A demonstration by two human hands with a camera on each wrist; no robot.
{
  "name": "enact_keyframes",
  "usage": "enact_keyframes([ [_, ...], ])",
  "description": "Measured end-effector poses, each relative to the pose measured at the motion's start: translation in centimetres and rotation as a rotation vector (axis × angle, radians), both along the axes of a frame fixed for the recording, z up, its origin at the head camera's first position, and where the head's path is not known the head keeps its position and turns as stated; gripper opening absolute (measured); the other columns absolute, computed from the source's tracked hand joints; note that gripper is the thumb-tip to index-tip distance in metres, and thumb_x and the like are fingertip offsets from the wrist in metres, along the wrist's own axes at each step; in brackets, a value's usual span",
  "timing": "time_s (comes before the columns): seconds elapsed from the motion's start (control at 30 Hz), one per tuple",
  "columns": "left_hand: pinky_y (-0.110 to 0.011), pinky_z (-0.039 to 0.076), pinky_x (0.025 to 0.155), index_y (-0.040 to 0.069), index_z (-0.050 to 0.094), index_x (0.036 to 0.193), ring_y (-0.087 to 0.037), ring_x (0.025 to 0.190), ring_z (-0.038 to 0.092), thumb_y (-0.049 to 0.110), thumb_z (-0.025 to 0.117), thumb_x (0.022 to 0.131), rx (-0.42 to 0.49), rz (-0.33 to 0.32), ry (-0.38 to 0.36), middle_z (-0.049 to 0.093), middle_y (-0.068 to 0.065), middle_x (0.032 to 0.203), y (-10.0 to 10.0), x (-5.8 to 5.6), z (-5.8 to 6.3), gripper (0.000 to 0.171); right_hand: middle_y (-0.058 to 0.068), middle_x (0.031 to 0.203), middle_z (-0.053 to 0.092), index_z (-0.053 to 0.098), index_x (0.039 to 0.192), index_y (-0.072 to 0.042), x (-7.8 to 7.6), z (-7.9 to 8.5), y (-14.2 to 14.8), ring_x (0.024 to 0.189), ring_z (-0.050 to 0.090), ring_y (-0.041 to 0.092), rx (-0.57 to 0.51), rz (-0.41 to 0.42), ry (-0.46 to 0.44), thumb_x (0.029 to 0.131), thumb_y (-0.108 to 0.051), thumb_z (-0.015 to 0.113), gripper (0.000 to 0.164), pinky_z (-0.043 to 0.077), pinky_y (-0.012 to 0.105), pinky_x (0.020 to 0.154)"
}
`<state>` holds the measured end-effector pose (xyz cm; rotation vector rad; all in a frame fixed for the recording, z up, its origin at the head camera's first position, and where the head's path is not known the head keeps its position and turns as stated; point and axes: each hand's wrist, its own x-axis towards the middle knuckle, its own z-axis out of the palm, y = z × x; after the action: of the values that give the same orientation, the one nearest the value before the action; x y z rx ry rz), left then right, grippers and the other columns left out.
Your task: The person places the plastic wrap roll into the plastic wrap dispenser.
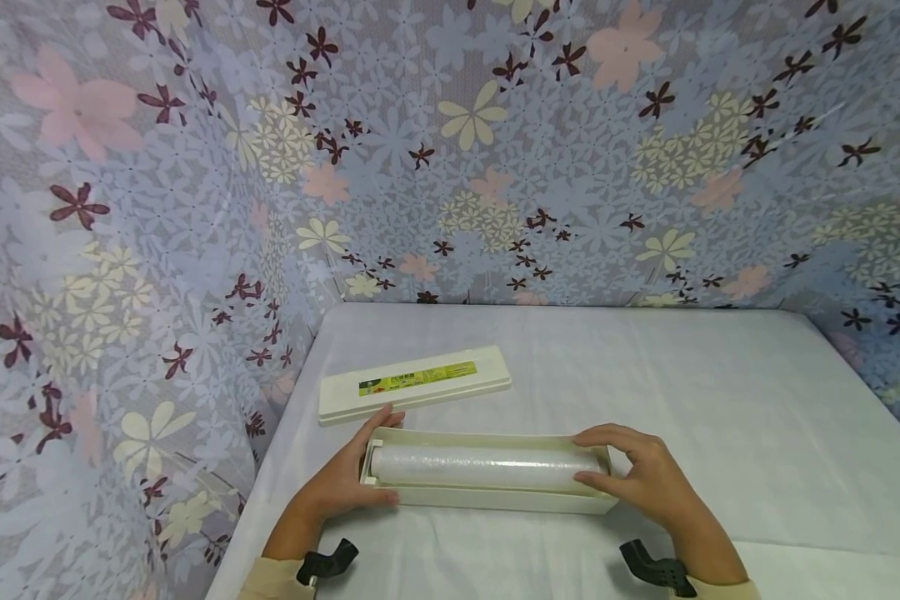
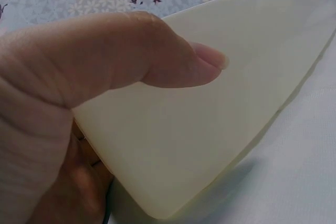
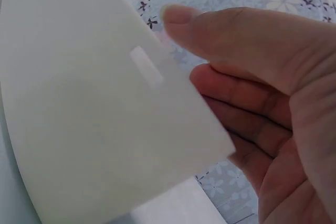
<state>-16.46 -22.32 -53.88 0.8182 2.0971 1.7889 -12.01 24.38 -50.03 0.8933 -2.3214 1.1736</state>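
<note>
On the table [image 1: 690, 408], which is covered with white cloth, there is a long cream box [image 1: 502, 500] without its lid. It lies well apart from the back edge of the table and rather toward the left edge, with its long side roughly along the back edge. Inside the box lies a roll [image 1: 487, 465] of clear plastic film, which is shiny and fills most of the length.

The left hand [image 1: 348, 477] grasps the left end of the box: its thumb presses along the front wall, and its fingers are behind, at the back left corner. The right hand [image 1: 641, 471] is at the right end of the box. Its thumb and forefinger are bent over this end, the thumb above the roll's right end and the forefinger at the back rim; the other fingers are curled just beside the end wall. I cannot tell if this hand pinches the roll or only rests near it.

Behind the box, nearer to the left edge of the table, the lid [image 1: 420, 398] lies a little slanted, with a yellow-green label [image 1: 417, 377] on its top. A flowered cloth [image 1: 540, 150] hangs beyond the back edge and along the left edge. The person wears beige sleeves [image 1: 273, 581].
</note>
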Motion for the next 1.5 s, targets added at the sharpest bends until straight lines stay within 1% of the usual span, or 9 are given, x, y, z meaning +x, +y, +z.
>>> enact_keyframes([
  [0.17, -0.029, 0.044, 0.106, 0.014, 0.015, 0.170, -0.040, 0.149, 0.032, -0.001, 0.094, 0.076, 0.004, -0.003, -0.009, 0.026, -0.014, 0.170, 0.1, 0.0, 0.1, 0.124, 0.005, 0.114, 0.075, 0.077, 0.116, -0.005, 0.2, 0.0, 0.5, 0.107, 0.071, 0.020, -0.050, 0.005, -0.029, 0.068, 0.004, 0.097, 0.053, 0.048, 0.019, 0.098],
  [0.33, -0.029, 0.044, 0.106, 0.015, 0.016, 0.170, -0.037, 0.148, 0.033, 0.001, 0.094, 0.075, 0.006, 0.001, -0.022, 0.027, -0.012, 0.170, 0.1, 0.1, 0.3, 0.124, 0.010, 0.112, 0.075, 0.076, 0.117, -0.002, 0.2, -0.2, 1.0, 0.106, 0.070, 0.021, -0.101, 0.029, 0.007, 0.063, 0.013, 0.095, 0.059, 0.049, 0.020, 0.097],
  [0.57, -0.032, 0.048, 0.103, 0.014, 0.015, 0.170, -0.042, 0.145, 0.035, -0.003, 0.093, 0.076, 0.043, -0.016, -0.037, 0.025, -0.014, 0.170, 0.2, 0.2, 0.3, 0.123, 0.018, 0.114, 0.073, 0.073, 0.120, 0.003, 0.2, -0.3, 1.6, 0.109, 0.068, 0.024, -0.162, 0.052, -0.010, 0.059, 0.018, 0.094, 0.066, 0.048, 0.022, 0.100],
  [0.67, -0.032, 0.048, 0.103, 0.013, 0.015, 0.170, -0.042, 0.145, 0.035, -0.003, 0.092, 0.076, 0.042, -0.015, -0.034, 0.026, -0.014, 0.169, 0.2, 0.1, 0.2, 0.123, 0.018, 0.119, 0.071, 0.071, 0.124, 0.003, 0.5, -0.3, 1.8, 0.114, 0.065, 0.021, -0.154, 0.028, -0.056, 0.060, 0.015, 0.096, 0.069, 0.045, 0.020, 0.103],
  [0.83, -0.031, 0.046, 0.105, 0.015, 0.015, 0.170, -0.040, 0.147, 0.033, -0.001, 0.093, 0.076, 0.025, -0.009, -0.029, 0.026, -0.013, 0.170, 0.3, 0.1, 0.3, 0.123, 0.013, 0.135, 0.064, 0.066, 0.138, -0.002, 0.9, -0.3, 2.2, 0.130, 0.054, 0.011, -0.067, -0.039, -0.141, 0.062, 0.000, 0.101, 0.084, 0.037, 0.015, 0.105],
  [1.07, -0.031, 0.045, 0.105, 0.015, 0.015, 0.171, -0.040, 0.148, 0.032, 0.000, 0.093, 0.076, 0.015, -0.005, -0.023, 0.026, -0.013, 0.170, 0.2, 0.3, 0.4, 0.123, 0.017, 0.149, 0.052, 0.053, 0.153, -0.008, 0.8, -1.2, 2.5, 0.142, 0.041, 0.011, -0.023, -0.001, -0.245, 0.060, -0.014, 0.105, 0.107, 0.028, 0.013, 0.109],
  [1.23, -0.031, 0.046, 0.105, 0.015, 0.015, 0.171, -0.041, 0.147, 0.033, -0.001, 0.093, 0.076, 0.012, -0.009, -0.016, 0.026, -0.013, 0.170, 0.2, 0.2, 0.4, 0.123, 0.014, 0.158, 0.045, 0.046, 0.160, -0.010, 0.7, -1.8, 2.1, 0.146, 0.035, 0.012, 0.014, 0.008, -0.289, 0.057, -0.018, 0.106, 0.119, 0.023, 0.012, 0.109],
  [1.37, -0.030, 0.045, 0.105, 0.015, 0.015, 0.171, -0.041, 0.148, 0.032, -0.002, 0.093, 0.076, 0.015, -0.006, -0.015, 0.026, -0.013, 0.169, 0.2, 0.2, 0.4, 0.123, 0.019, 0.160, 0.042, 0.042, 0.162, -0.011, 0.5, -2.2, 1.8, 0.149, 0.033, 0.013, 0.004, 0.039, -0.340, 0.059, -0.019, 0.106, 0.121, 0.022, 0.013, 0.111],
  [1.5, -0.029, 0.044, 0.106, 0.015, 0.015, 0.171, -0.040, 0.148, 0.031, -0.001, 0.093, 0.076, 0.010, -0.002, -0.015, 0.027, -0.012, 0.169, 0.1, 0.1, 0.4, 0.124, 0.023, 0.160, 0.040, 0.041, 0.162, -0.011, 0.3, -2.8, 1.6, 0.146, 0.037, 0.015, -0.037, 0.080, -0.389, 0.064, -0.016, 0.104, 0.117, 0.024, 0.013, 0.110],
])
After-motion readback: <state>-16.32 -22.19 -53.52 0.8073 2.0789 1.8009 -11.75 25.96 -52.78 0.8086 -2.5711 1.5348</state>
